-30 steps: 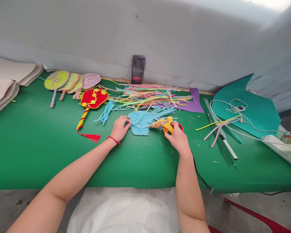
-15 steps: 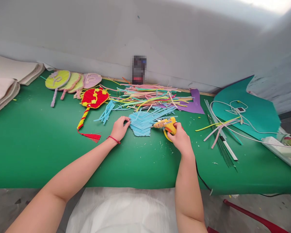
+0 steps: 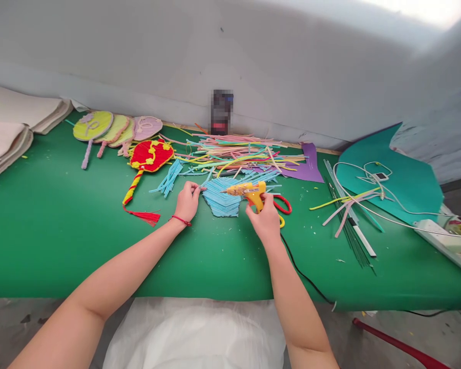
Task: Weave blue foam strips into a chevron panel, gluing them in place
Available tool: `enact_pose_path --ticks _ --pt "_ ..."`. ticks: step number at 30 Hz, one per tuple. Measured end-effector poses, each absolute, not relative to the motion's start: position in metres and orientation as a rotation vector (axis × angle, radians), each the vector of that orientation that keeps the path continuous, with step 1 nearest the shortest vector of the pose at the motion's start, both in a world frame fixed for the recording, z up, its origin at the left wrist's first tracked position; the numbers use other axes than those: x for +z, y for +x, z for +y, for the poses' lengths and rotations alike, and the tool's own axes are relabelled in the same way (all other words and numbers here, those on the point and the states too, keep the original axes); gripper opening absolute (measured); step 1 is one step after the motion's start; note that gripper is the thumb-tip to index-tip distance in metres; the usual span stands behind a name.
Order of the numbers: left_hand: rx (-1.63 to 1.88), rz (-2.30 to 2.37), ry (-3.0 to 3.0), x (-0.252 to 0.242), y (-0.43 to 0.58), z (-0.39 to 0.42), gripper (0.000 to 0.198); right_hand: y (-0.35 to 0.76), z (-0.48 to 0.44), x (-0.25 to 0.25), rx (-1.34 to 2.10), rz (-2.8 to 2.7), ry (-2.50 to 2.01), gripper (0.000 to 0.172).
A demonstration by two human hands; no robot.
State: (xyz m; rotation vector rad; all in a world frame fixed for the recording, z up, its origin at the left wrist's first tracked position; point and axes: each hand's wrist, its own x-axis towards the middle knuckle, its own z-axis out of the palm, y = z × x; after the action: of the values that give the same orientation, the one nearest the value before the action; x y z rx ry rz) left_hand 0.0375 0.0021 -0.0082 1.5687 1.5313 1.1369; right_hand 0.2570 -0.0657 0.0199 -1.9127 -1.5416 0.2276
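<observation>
A light-blue panel of ribbed strips (image 3: 222, 200) lies on the green table in front of me. At its left edge, the fingers of my left hand (image 3: 188, 201) are pinched together; what is between them is too small to make out. My right hand (image 3: 267, 216) grips a yellow glue gun (image 3: 253, 191), whose nozzle points left over the panel. Just right of the gun lie scissors with a red and a yellow handle (image 3: 283, 205), partly hidden by it. Loose blue strips (image 3: 169, 178) rest to the panel's upper left.
Behind the panel is a pile of coloured stems (image 3: 234, 151). A red fan (image 3: 151, 155) and paler fans (image 3: 92, 126) lie left, papers (image 3: 19, 110) far left. A purple sheet (image 3: 311, 163), teal sheet (image 3: 403, 179), wires and a power strip (image 3: 441, 233) are right; a black cord trails near my right arm.
My right hand has moved left with the glue gun, bringing its nozzle over the panel and uncovering the scissor handles. My left hand has shifted slightly at the panel's left edge.
</observation>
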Motion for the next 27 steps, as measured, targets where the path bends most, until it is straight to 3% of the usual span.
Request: enact_pose_path --ticks 11,27 --pt "1.138 1.552 1.577 -0.013 0.037 0.004 0.006 0.227 -0.060 -0.013 -0.002 -1.869 -1.773 0.028" --pt "1.111 1.558 1.589 -0.010 0.037 0.003 0.006 0.232 -0.059 -0.011 0.069 -1.888 -1.752 0.029"
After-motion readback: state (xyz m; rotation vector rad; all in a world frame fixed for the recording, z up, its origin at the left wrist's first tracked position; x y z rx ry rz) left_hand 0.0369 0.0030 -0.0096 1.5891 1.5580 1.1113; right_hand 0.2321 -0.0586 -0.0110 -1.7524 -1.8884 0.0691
